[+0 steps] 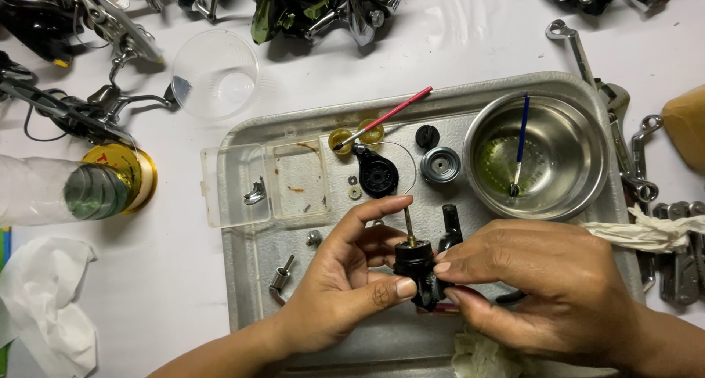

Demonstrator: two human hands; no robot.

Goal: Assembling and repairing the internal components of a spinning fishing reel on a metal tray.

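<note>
Both hands were found over a metal tray [242, 224], closed around one small black reel body [416, 264] with a thin brass-coloured shaft [407, 224] standing up from its top. The left hand [345, 282] gripped the body from its own side, thumb pressed against the lower part and forefinger curved over the shaft tip. The right hand [536, 286] grasped the same part from the opposite side, thumb and fingertips pinched on it. The part was held between the two hands, just above the tray surface.

Beyond the left hand lay a clear plastic box [264, 183], open and flat, and a black round cover [377, 176]. A red-handled brush [385, 118] rested farther off, its head touching two yellowish discs. Beyond the right hand stood a steel bowl [580, 128] holding greenish liquid and a blue-handled brush [521, 139]. A small grey spool [440, 164] sat between bowl and cover. A white rag [646, 231] lay just past the right hand. Well out to the left-hand side were a clear cup [214, 73], a bottle lying on its side [66, 191] and crumpled tissue [48, 304].
</note>
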